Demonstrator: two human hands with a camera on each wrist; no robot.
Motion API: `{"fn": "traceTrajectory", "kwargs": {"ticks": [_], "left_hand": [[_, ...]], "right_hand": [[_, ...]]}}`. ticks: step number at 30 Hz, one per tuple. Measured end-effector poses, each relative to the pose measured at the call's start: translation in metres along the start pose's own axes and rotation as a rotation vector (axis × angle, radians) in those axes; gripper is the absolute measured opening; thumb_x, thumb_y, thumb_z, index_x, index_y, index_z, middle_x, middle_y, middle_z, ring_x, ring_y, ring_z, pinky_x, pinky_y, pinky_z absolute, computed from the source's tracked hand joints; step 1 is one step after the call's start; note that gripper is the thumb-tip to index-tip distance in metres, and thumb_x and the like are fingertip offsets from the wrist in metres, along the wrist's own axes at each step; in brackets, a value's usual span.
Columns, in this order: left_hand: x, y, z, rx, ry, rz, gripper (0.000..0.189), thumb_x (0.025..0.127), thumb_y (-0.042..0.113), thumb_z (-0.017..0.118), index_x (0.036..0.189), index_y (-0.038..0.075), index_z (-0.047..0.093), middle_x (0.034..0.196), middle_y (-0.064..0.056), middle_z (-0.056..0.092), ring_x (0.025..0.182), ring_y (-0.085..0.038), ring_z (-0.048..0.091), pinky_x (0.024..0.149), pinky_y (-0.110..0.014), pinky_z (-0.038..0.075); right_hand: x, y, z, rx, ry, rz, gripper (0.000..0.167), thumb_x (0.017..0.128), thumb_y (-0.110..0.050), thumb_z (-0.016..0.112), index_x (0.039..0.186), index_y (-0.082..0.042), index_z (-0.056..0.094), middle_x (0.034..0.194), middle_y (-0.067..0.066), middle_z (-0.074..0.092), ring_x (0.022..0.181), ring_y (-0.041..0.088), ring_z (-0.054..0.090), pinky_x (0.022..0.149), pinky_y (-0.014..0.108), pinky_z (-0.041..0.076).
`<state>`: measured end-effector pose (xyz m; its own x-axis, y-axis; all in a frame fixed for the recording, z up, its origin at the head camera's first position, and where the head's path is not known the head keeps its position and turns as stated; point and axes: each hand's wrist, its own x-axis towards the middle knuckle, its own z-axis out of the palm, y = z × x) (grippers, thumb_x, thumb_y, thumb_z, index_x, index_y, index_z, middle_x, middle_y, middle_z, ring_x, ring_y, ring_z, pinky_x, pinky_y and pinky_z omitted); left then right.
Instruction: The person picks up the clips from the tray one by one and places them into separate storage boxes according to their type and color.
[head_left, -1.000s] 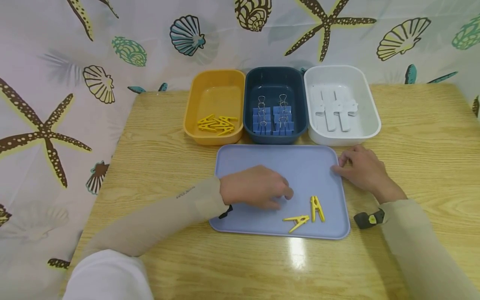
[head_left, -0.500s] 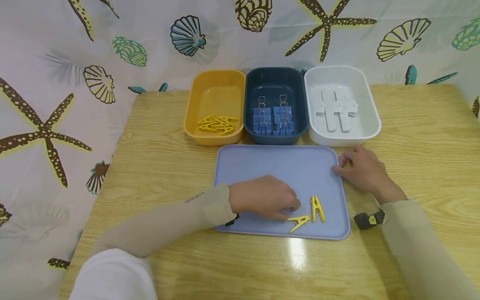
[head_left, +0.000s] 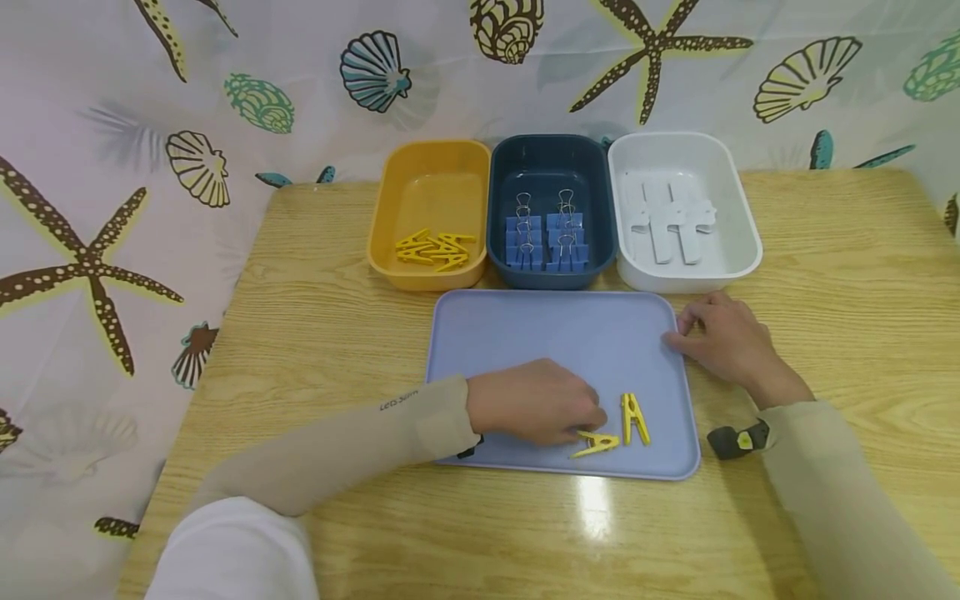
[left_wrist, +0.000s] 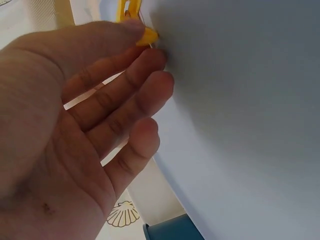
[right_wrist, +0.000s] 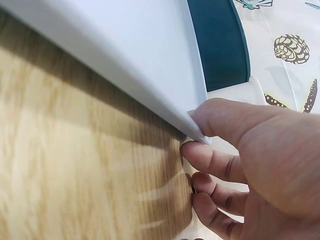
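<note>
Over the lower middle of the lavender tray (head_left: 510, 329), my left hand (head_left: 536, 402) pinches one leg of a yellow clothespin (head_left: 600, 443). In the left wrist view, thumb and forefinger meet on the clothespin (left_wrist: 149, 36), and the other fingers are loosely bent. A second yellow clothespin (head_left: 634, 421) lies on the tray just to the right. At the tray's upper right edge, my right hand (head_left: 723, 337) grips the rim. The right wrist view has the thumb on top of the tray rim (right_wrist: 150, 102) and the forefinger below it.
Behind the tray stand three bins side by side. The orange bin (head_left: 431, 158) holds several yellow clothespins, the dark blue bin (head_left: 551, 150) several blue binder clips (head_left: 567, 254), and the white bin (head_left: 742, 242) white clips (head_left: 660, 233). A shell-patterned cloth (head_left: 450, 75) hangs behind the table.
My left hand has moved right and down across the tray to the nearer clothespin and taken hold of it. That clothespin has turned slightly. The right hand stays on the rim.
</note>
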<state>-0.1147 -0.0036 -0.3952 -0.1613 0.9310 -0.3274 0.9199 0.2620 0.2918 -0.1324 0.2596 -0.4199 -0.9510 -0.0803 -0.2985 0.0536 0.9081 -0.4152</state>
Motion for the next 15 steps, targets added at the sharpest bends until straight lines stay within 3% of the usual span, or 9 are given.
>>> {"fn": "traceTrajectory", "kwargs": {"ticks": [8,11,15], "left_hand": [[-0.0034,-0.004,-0.0036,0.059,0.031,-0.062,0.022,0.101,0.022,0.049,0.108,0.021,0.069,0.092,0.007,0.06,0.073,-0.006,0.048,0.063,-0.02,0.041],[-0.0039,-0.0046,-0.0037,0.075,0.044,-0.047,0.021,0.1,0.027,0.05,0.107,0.02,0.068,0.094,0.007,0.059,0.072,-0.006,0.049,0.061,-0.021,0.042],[-0.0026,-0.0019,-0.0039,0.063,-0.014,-0.016,0.027,0.094,0.042,0.058,0.112,0.023,0.066,0.099,0.007,0.056,0.076,-0.005,0.05,0.063,-0.021,0.043]], "right_hand": [[-0.0001,0.0,0.0003,0.003,0.002,0.001,0.026,0.089,-0.033,0.062,0.088,-0.007,0.06,0.115,0.019,0.044,0.104,0.041,0.039,0.081,0.056,0.036],[-0.0006,-0.0003,-0.0004,0.002,0.004,-0.001,0.026,0.089,-0.033,0.063,0.088,-0.008,0.06,0.113,0.018,0.044,0.104,0.041,0.039,0.08,0.056,0.036],[-0.0008,-0.0003,-0.0007,0.003,0.007,-0.005,0.026,0.089,-0.033,0.063,0.087,-0.008,0.06,0.112,0.018,0.045,0.104,0.041,0.039,0.079,0.055,0.037]]}}
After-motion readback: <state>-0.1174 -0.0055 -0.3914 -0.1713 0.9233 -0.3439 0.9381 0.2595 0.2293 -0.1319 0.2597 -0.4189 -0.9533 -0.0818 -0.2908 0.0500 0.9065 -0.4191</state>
